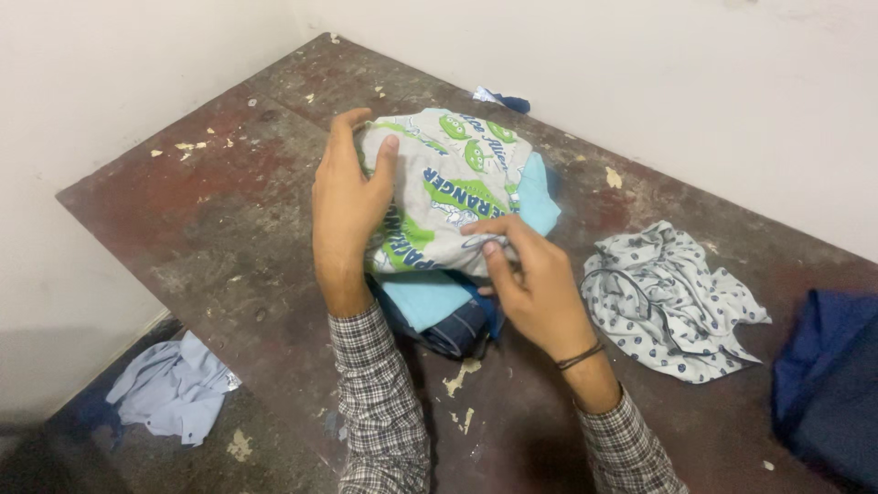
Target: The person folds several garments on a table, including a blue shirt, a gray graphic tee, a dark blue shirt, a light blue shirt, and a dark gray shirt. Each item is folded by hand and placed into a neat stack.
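A folded grey garment with green cartoon figures (453, 183) lies on top of a small stack of folded clothes, above a light blue piece (430, 297) and a dark blue one (457, 334). My left hand (347, 206) presses against the stack's left side, thumb on the grey garment. On the garment's near right edge, my right hand (530, 274) pinches the cloth between its fingers. Both wrists wear checked sleeves, and a dark band circles the right wrist.
The stack sits on a worn dark red table (229, 210) against white walls. A crumpled white dotted cloth (668, 302) lies to the right, a dark blue cloth (828, 384) at the far right edge. A pale blue shirt (174, 389) lies on the floor at left.
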